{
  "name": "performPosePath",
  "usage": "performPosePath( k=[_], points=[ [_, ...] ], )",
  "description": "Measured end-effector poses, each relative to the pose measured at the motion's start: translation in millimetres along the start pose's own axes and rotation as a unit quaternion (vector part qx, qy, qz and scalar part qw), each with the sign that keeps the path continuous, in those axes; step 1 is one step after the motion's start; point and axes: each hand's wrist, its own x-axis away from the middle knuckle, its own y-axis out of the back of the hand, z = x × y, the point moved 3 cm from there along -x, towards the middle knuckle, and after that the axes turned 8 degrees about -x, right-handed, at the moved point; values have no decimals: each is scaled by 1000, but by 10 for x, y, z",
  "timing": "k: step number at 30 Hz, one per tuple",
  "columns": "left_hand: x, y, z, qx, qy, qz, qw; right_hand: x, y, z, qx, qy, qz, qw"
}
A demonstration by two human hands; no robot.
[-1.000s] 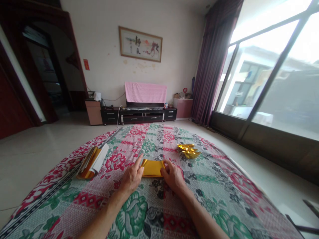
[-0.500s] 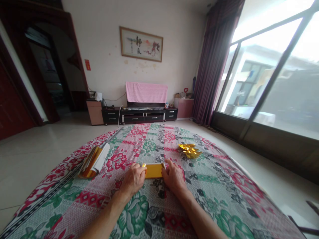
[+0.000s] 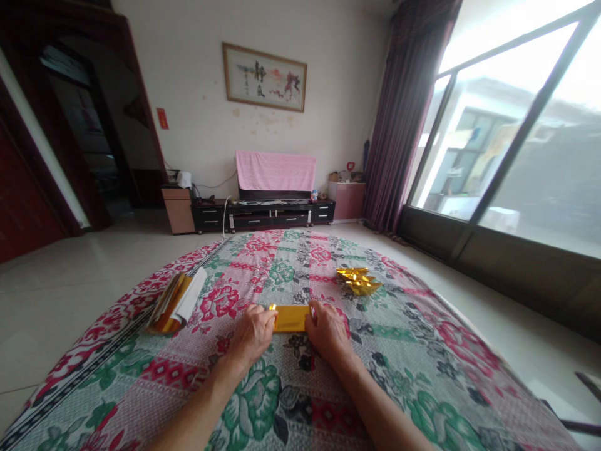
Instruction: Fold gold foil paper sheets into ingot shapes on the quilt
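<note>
Between my hands is a folded sheet of gold foil paper (image 3: 291, 318), a small flat rectangle just over the patterned tablecloth (image 3: 282, 272). Its left end is pinched by my left hand (image 3: 256, 326), thumb and fingers closed. On the opposite end, my right hand (image 3: 327, 329) grips with curled fingers; part of the edge is hidden behind them. Farther off to the right sit shiny folded gold paper pieces (image 3: 359, 281) with pointed ends. Over on the left lies a bent stack of gold and white paper sheets (image 3: 176, 304).
The cloth covers a round table. Beyond it stand a low black TV cabinet (image 3: 272, 216) and a television under a pink towel (image 3: 276, 170). A purple curtain (image 3: 389, 125) and large windows are on the right, a dark doorway (image 3: 89, 131) on the left.
Both hands keep hold of the gold paper in nearly the same place. My right fingers have come down closer over its far right corner. The view has tilted slightly.
</note>
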Motion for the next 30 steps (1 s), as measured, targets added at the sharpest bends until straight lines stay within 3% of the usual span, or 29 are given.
performPosePath(
  k=[12,22,30],
  points=[
    [-31,22,-6,-25,5,31,999,-32,51,3,4,35,-15,999],
    [-10,4,-4,-41,-6,8,999,-18,21,-5,-35,108,-17,993],
    [4,25,0,-56,11,9,998,-25,29,4,-51,129,-6,990]
  ],
)
